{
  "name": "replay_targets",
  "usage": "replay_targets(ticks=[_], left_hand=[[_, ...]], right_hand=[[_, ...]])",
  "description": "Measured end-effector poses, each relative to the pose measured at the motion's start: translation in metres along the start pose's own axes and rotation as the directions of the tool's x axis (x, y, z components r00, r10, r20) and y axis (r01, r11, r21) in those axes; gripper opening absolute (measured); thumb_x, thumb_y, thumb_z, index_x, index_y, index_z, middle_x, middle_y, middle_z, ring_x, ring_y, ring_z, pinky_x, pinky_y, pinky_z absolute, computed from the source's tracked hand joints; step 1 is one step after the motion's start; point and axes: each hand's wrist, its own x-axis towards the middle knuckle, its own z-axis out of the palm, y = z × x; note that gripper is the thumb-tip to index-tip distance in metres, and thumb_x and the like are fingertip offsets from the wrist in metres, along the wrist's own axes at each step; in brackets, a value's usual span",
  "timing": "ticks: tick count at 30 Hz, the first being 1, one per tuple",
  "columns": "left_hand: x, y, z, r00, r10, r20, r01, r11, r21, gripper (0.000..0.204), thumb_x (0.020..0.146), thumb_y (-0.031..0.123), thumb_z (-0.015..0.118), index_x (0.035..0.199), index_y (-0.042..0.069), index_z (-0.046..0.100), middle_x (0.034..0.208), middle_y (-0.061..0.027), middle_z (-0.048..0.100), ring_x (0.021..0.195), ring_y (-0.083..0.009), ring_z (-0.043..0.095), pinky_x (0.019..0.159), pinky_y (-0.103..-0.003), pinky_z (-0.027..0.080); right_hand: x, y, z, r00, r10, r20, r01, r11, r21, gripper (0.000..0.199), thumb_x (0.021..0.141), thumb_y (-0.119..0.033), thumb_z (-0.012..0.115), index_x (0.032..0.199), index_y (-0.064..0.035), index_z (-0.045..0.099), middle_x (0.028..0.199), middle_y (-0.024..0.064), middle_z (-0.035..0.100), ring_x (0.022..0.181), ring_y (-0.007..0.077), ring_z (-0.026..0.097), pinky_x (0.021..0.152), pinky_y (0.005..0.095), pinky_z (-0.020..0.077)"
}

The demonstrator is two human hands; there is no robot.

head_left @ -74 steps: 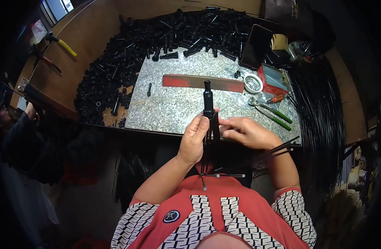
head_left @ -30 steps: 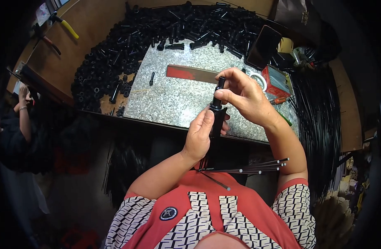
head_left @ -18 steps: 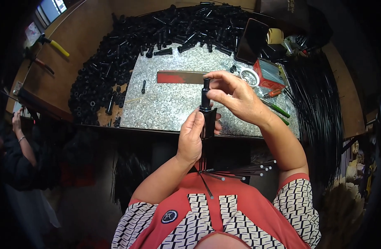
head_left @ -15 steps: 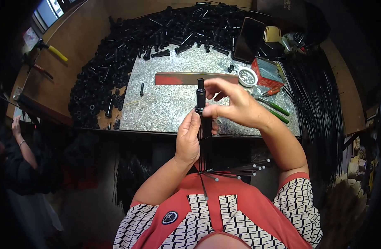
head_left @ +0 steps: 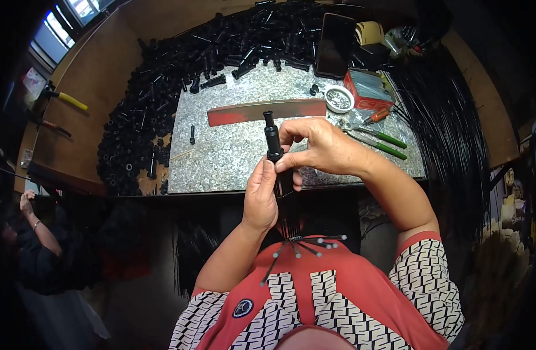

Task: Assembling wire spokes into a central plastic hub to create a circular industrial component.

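In front of my chest, nearly upright, is what looks like a black umbrella frame: a stepped tube [head_left: 271,139] on top, with thin dark ribs [head_left: 289,224] running down from it. Pale round tips fan out at its lower end near my shirt. My left hand [head_left: 261,195] is wrapped around it below the collar, thumb pressed up against it. With thumb and fingers bent, my right hand [head_left: 320,149] grips the collar from the right side. Its fingertips are partly hidden behind the tube.
Behind lie a red-grey bar [head_left: 262,112], a white dish of small bits [head_left: 339,99], a red box [head_left: 368,89] and green-handled pliers [head_left: 384,142]. Black tubes and rings [head_left: 163,87] are heaped at left and back, dark rods [head_left: 446,116] at right. A person's hand [head_left: 26,203] shows far left.
My right thumb and fingers have closed in on the collar. The tube now leans slightly left, and the fanned rib tips have swung round toward my chest. The whole view has shifted slightly.
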Motion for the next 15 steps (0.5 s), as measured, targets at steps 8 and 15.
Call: replay_targets(ticks=[8, 15], left_hand=[[-0.001, 0.003, 0.001, 0.994, 0.002, -0.110, -0.004, 1.000, -0.018, 0.040, 0.104, 0.029, 0.034, 0.128, -0.001, 0.045, 0.115, -0.0120, 0.059, 0.097, -0.0174, 0.061, 0.083, -0.030, 0.052], [0.000, 0.008, 0.006, 0.996, 0.036, -0.084, -0.033, 0.999, 0.038, 0.042, 0.103, 0.028, 0.036, 0.131, -0.003, 0.044, 0.130, -0.0135, 0.051, 0.113, -0.0192, 0.055, 0.097, -0.033, 0.044]], right_hand=[[-0.018, 0.048, 0.030, 0.953, 0.055, -0.297, -0.057, 0.998, 0.003, 0.055, 0.070, -0.024, 0.085, 0.105, -0.0021, 0.049, 0.079, 0.0021, 0.052, 0.070, 0.0119, 0.053, 0.062, 0.0272, 0.0465], [-0.026, 0.054, 0.059, 0.970, 0.220, -0.103, -0.114, 0.787, 0.607, 0.019, 0.092, -0.019, 0.064, 0.087, -0.0027, 0.056, 0.072, -0.0021, 0.054, 0.055, 0.0046, 0.051, 0.045, 0.0197, 0.0417]])
